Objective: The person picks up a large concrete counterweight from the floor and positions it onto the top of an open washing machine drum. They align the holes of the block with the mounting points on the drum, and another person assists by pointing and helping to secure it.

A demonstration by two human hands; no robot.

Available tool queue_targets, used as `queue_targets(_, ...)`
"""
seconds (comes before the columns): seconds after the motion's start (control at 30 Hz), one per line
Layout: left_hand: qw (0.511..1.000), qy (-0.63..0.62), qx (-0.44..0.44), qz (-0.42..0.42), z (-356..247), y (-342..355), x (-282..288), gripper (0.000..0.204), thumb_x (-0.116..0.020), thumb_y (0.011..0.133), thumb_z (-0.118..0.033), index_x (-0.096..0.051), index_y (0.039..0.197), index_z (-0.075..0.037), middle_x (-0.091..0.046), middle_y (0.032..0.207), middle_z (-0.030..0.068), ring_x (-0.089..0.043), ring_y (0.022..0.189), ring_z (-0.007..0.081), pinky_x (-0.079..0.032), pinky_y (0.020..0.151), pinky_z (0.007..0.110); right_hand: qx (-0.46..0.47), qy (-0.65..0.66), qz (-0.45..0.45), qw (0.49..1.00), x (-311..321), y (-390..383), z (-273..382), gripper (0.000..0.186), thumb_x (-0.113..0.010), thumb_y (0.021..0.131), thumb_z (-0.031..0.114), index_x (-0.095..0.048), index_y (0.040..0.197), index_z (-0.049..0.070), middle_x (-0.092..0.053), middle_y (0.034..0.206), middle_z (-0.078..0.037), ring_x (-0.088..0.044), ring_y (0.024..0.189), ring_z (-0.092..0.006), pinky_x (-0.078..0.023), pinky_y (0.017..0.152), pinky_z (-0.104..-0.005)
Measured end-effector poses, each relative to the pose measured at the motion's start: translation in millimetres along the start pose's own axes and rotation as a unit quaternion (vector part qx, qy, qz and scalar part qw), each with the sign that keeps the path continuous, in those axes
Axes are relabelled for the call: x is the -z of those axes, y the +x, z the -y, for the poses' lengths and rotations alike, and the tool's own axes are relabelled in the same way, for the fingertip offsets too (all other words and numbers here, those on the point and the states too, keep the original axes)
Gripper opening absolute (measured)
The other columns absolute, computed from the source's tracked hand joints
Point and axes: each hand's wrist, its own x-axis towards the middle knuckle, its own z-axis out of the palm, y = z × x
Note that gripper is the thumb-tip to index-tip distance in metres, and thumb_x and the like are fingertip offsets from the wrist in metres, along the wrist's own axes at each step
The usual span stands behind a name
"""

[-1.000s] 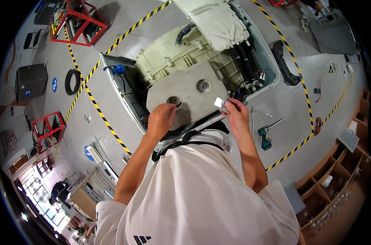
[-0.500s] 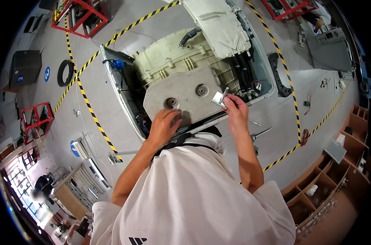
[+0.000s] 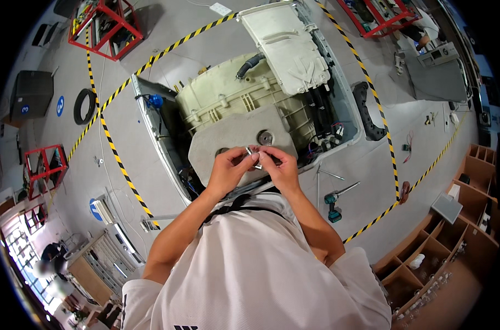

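Note:
Over the near part of a grey concrete counterweight point(image 3: 236, 126), my two hands meet at a small silver metal part point(image 3: 250, 149). My left hand point(image 3: 226, 171) pinches it from one side. Fingers of my right hand point(image 3: 282, 170) close on its other side and cover most of it. The counterweight has two round recesses: the right one point(image 3: 265, 138) shows a metal fitting, and my left hand partly covers the left one. Beneath and beyond lies a cream plastic washing machine tub point(image 3: 222, 91) inside an opened metal cabinet point(image 3: 154, 137).
A teal cordless drill point(image 3: 332, 206) with a long bit lies on the floor at right, near a thin metal rod point(image 3: 331, 174). A black curved part point(image 3: 366, 113) lies beside the cabinet. Yellow-black tape point(image 3: 118, 159) borders the area; a wooden compartment box point(image 3: 426, 247) stands at right.
My right hand has moved left with the metal part, and my left hand has come up from the counterweight to grip it too. The view has shifted slightly; the drill shows more fully.

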Motion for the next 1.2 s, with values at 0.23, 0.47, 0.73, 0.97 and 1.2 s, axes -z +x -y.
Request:
queue_targets(0.23,0.957,0.228,-0.182,0.003,-45.0,98.1,-10.3,0.022,-0.069,0.085,-0.023,-0.071,0.091,-0.001,-0.061,0.089,0.008,-0.058,0.081,0.0142,-0.047,0.066,0.028,0.024,0.091,-0.14,0.986,32.0,18.6,17.0,0.034,-0.049,0.098,0.023,-0.059,0.121,0.0,-0.066,0.1,-0.008,-0.061,0.082,-0.0126,-0.044,0.063,-0.022)
queue_targets(0.47,0.794,0.473,-0.379,0.029,-87.9,214.5,-44.4,0.023,-0.071,0.079,-0.026,-0.073,0.088,-0.006,-0.057,0.094,0.0153,-0.057,0.084,0.0315,-0.047,0.076,0.038,0.03,0.101,-0.214,0.971,77.9,2.5,6.2,0.032,-0.05,0.097,0.019,-0.059,0.122,0.002,-0.066,0.105,-0.008,-0.062,0.086,-0.0129,-0.046,0.068,-0.0222)
queue_targets(0.73,0.748,0.56,-0.349,0.074,-82.5,270.2,-53.0,0.019,-0.068,0.081,-0.017,-0.069,0.092,-0.002,-0.06,0.096,0.0137,-0.061,0.085,0.0303,-0.049,0.075,0.039,0.03,0.055,-0.259,0.964,82.7,-4.9,3.8,0.031,-0.05,0.097,0.017,-0.059,0.122,0.002,-0.065,0.107,-0.008,-0.063,0.091,-0.0145,-0.048,0.072,-0.0243)
queue_targets(0.97,0.809,0.461,-0.36,0.055,-80.9,228.4,-20.8,0.028,-0.065,0.083,-0.016,-0.064,0.107,-0.003,-0.061,0.106,0.0138,-0.058,0.101,0.032,-0.047,0.087,0.039,0.164,-0.177,-0.249,0.938,100.4,75.8,14.0,0.031,-0.048,0.096,0.014,-0.058,0.122,0.0,-0.065,0.107,-0.012,-0.062,0.097,-0.0184,-0.048,0.081,-0.0276)
queue_targets(1.2,0.89,0.366,-0.197,-0.189,-47.6,67.7,88.5,0.028,-0.064,0.085,-0.013,-0.062,0.11,-0.002,-0.061,0.109,0.0127,-0.059,0.101,0.0259,-0.045,0.088,0.032,0.299,-0.468,-0.245,0.795,118.2,207.9,42.0,0.036,-0.054,0.088,0.013,-0.056,0.12,-0.001,-0.061,0.101,-0.019,-0.058,0.094,-0.0375,-0.047,0.081,-0.0419)
